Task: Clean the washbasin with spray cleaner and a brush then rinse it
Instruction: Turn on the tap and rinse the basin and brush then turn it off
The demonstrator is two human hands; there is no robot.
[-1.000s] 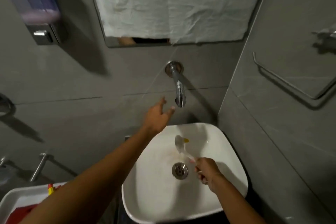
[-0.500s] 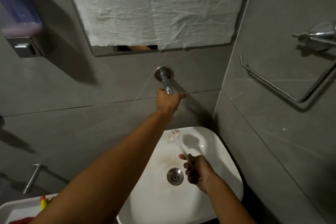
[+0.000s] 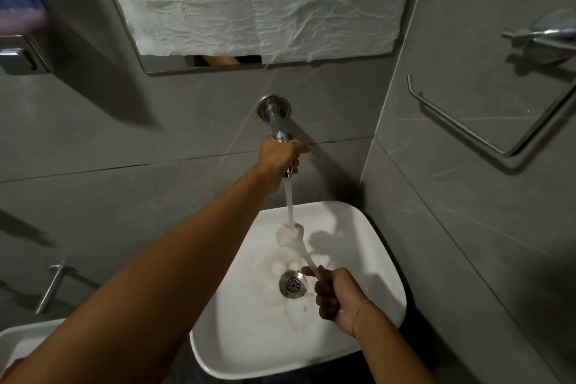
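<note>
A white square washbasin sits in the corner, with a metal drain in its middle. My left hand is stretched out and closed around the chrome wall tap. Water runs down from the tap onto the head of a white brush. My right hand grips the brush's handle over the basin, just right of the drain. No spray cleaner is in view.
A mirror covered with crumpled white paper hangs above the tap. A soap dispenser is on the left wall, a metal towel ring on the right wall. A second white basin shows at the lower left.
My left hand reached up from open below the tap and took hold of it. Water now runs, which it did not before. The brush head has come under the stream.
</note>
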